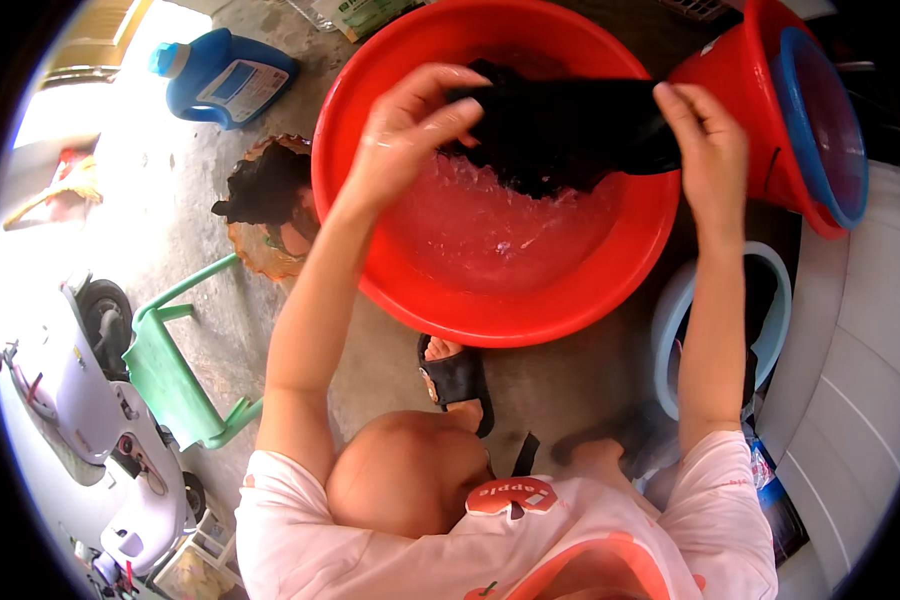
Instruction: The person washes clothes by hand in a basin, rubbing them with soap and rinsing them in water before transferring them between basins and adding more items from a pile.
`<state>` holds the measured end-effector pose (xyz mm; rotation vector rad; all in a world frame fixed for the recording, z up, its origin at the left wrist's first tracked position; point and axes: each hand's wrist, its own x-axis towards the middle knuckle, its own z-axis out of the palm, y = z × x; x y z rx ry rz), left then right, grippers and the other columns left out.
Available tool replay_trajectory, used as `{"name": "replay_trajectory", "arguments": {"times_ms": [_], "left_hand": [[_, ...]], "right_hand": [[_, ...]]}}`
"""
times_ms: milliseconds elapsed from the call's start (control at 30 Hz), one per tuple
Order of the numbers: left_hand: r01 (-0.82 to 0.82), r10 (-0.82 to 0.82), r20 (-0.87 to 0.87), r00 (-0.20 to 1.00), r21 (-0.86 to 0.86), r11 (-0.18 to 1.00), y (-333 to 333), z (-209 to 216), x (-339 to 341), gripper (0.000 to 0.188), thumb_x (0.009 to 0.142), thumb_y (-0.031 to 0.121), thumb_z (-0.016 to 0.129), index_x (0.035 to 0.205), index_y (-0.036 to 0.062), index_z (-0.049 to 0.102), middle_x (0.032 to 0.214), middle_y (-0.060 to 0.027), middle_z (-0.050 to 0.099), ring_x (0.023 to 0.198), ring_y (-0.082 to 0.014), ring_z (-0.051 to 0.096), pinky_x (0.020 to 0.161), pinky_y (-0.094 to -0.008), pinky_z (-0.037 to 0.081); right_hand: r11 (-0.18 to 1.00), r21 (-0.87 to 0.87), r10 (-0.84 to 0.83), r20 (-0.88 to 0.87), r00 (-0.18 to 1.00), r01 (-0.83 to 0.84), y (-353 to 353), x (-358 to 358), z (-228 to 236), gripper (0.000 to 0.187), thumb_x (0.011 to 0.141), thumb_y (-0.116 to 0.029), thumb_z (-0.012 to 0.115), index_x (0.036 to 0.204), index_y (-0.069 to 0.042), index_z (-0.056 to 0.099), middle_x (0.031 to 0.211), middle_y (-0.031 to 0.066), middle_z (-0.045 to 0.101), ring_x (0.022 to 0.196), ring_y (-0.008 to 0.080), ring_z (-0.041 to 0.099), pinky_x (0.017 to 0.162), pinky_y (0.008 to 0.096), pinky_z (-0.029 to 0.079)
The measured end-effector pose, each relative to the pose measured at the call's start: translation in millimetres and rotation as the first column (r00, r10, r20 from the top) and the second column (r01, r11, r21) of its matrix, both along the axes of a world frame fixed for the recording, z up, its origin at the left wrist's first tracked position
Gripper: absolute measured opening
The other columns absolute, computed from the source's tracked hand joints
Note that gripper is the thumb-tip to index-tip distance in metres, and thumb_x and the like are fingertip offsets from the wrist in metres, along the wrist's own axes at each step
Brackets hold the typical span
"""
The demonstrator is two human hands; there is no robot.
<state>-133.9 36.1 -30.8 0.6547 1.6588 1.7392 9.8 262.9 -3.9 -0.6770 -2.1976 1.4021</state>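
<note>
A black piece of cloth (570, 125) is stretched between my two hands above a large red basin (510, 318). Its lower part hangs to the water, which looks pinkish and splashed against the red plastic. My left hand (410, 125) pinches the cloth's left end between thumb and fingers. At the right end, my right hand (705, 135) grips the top corner, its fingers closed over the edge. More dark cloth shows behind, toward the basin's far side; I cannot tell whether it is the same piece.
Left of the basin stand a blue detergent bottle (228, 80), a basket with dark cloth (270, 185) and a green plastic stool (175, 370). A light-blue bucket (667, 340) is near my right forearm. Red and blue basins (785, 110) lean at the far right. A white scooter (80, 400) stands far left.
</note>
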Motion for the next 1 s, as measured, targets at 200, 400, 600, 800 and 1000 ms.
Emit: {"name": "replay_trajectory", "arguments": {"times_ms": [200,400,600,800,1000], "left_hand": [[-0.260,-0.363,-0.810,0.461,-0.514,0.817,1.7,-146.0,-5.4,0.045,0.089,0.025,0.057,0.132,0.0167,0.047,0.140,-0.0157,0.037,0.126,-0.0375,0.037,0.098,-0.0506,0.038],[-0.371,-0.546,-0.739,0.395,-0.672,0.641,11.7,-187.6,11.4,0.068,0.086,0.046,0.053,0.145,0.0300,0.024,0.153,-0.0119,0.009,0.134,-0.0470,0.018,0.095,-0.0708,0.026],[-0.367,-0.517,-0.738,0.434,-0.669,0.647,17.0,-214.9,-4.4,0.074,0.081,0.063,0.050,0.143,0.0289,0.029,0.151,-0.0143,0.014,0.130,-0.0449,0.026,0.102,-0.0574,0.030],[-0.184,-0.408,-0.602,0.686,-0.686,0.704,2.8,-186.6,-55.5,0.067,0.076,0.057,0.063,0.132,0.0237,0.047,0.137,-0.0210,0.038,0.105,-0.0438,0.051,0.088,-0.0450,0.046],[-0.136,-0.104,-0.403,0.909,-0.526,0.840,-3.8,-116.5,-35.8,0.035,0.081,0.034,0.068,0.101,0.0049,0.066,0.079,-0.0101,0.066,0.073,-0.0215,0.062,0.071,-0.0327,0.049]], "right_hand": [[0.815,0.540,-0.092,0.482,0.871,-0.212,-28.8,-2.4,-118.9,0.046,0.087,-0.030,0.060,0.128,-0.011,0.049,0.134,0.0211,0.044,0.123,0.0381,0.042,0.097,0.0546,0.037],[0.764,0.477,0.007,0.668,0.744,-0.435,-76.5,-17.9,-201.3,0.078,0.083,-0.062,0.050,0.144,-0.020,0.025,0.152,0.0159,0.010,0.139,0.0414,0.004,0.098,0.0723,0.019],[0.864,0.377,0.098,0.524,0.846,-0.334,-43.3,-24.2,-262.7,0.073,0.085,-0.059,0.050,0.141,-0.015,0.033,0.149,0.0169,0.021,0.135,0.0414,0.019,0.106,0.0568,0.024],[0.898,0.341,0.058,0.533,0.844,-0.277,-21.1,-47.2,-216.9,0.039,0.089,-0.037,0.049,0.115,-0.009,0.060,0.113,0.0185,0.059,0.104,0.0388,0.054,0.089,0.0488,0.041],[0.996,0.029,0.073,0.248,0.966,-0.082,-18.9,-12.7,-110.0,0.037,0.089,-0.032,0.053,0.093,0.002,0.063,0.082,0.0217,0.064,0.076,0.0305,0.063,0.071,0.0367,0.046]]}}
